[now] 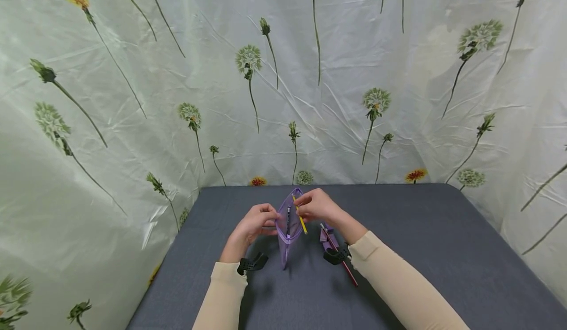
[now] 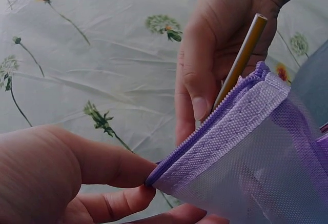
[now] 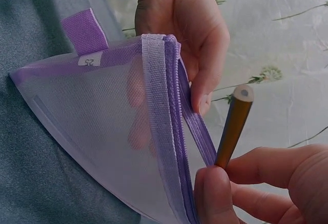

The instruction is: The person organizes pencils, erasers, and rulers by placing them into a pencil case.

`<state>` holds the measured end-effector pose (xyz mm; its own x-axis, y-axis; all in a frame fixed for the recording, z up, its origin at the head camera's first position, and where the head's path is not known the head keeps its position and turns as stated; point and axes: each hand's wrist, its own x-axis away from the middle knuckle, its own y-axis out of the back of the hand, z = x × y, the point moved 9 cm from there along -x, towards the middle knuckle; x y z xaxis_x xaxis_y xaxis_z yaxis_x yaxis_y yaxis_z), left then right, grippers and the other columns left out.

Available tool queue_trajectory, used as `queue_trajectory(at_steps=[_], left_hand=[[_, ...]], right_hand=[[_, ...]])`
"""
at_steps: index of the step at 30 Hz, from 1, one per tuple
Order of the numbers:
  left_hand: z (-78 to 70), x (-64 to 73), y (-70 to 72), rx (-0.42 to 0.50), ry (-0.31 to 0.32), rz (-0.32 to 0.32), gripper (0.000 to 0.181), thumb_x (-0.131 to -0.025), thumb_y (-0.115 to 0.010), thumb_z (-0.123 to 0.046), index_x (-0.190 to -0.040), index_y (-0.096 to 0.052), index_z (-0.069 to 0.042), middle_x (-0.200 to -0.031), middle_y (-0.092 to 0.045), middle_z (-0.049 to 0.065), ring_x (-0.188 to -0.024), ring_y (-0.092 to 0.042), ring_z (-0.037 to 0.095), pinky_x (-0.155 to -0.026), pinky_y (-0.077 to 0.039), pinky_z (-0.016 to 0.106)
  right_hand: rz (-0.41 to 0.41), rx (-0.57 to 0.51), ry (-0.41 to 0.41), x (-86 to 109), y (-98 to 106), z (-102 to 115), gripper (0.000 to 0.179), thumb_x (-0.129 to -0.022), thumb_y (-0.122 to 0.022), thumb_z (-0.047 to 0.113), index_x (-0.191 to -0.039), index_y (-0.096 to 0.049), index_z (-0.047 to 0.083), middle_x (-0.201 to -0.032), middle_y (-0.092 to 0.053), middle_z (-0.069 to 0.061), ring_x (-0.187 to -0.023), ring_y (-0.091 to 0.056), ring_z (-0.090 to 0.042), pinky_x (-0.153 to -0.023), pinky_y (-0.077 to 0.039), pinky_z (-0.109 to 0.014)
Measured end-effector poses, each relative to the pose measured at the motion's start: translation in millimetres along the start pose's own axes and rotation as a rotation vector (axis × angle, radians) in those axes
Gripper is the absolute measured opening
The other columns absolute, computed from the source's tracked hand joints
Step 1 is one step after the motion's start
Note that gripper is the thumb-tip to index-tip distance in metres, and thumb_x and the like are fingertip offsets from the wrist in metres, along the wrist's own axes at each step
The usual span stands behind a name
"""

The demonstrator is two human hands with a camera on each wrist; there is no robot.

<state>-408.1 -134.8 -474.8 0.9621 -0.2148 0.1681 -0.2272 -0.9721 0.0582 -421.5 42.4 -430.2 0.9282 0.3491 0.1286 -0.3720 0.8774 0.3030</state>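
Purple pouch (image 3: 113,116), yellow pencil (image 3: 234,126), dark-grey table (image 1: 425,251), dandelion-patterned whitish cloth (image 1: 212,74)

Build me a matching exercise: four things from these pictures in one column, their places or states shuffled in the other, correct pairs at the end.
1. Yellow pencil
2. Mesh pouch
3. Dark pen or pencil
4. Red pen or pencil

A. Inside the pouch
B. Lying outside the pouch, unheld
C. Pinched by the right hand
D. Gripped at its rim by the left hand

Pairs: 1-C, 2-D, 3-A, 4-B
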Motion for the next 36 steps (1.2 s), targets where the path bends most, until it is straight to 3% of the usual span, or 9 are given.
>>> queue_trajectory(at_steps=[10,17,36], left_hand=[[0.4,0.1,3.6,0.014,-0.013,-0.016,0.011,-0.098,-0.062,-0.010,-0.089,-0.060,-0.003,-0.100,-0.067,0.014,-0.080,-0.069,0.023,-0.070,-0.061,0.042],[-0.4,3.2,2.2,0.009,-0.011,-0.020,0.012,-0.097,-0.064,-0.012,-0.092,-0.060,-0.003,-0.099,-0.064,0.013,-0.079,-0.067,0.023,-0.071,-0.061,0.042],[-2.6,5.1,3.3,-0.002,-0.020,-0.027,0.010,-0.098,-0.061,-0.010,-0.092,-0.059,-0.002,-0.100,-0.065,0.014,-0.081,-0.067,0.024,-0.074,-0.060,0.047]], right_hand=[[-0.016,0.066,-0.012,-7.6,-5,4,0.024,-0.087,-0.073,0.000,-0.111,-0.074,-0.001,-0.105,-0.071,-0.018,-0.070,-0.070,-0.018,-0.070,-0.061,-0.038],[-0.026,0.108,-0.018,-13.7,-7,-1,0.022,-0.087,-0.074,0.000,-0.108,-0.075,-0.001,-0.095,-0.071,-0.011,-0.072,-0.070,-0.018,-0.064,-0.060,-0.032],[-0.069,0.158,-0.004,-13.2,-12,3,0.021,-0.083,-0.075,-0.002,-0.104,-0.075,-0.003,-0.094,-0.069,-0.012,-0.068,-0.071,-0.021,-0.063,-0.060,-0.033]])
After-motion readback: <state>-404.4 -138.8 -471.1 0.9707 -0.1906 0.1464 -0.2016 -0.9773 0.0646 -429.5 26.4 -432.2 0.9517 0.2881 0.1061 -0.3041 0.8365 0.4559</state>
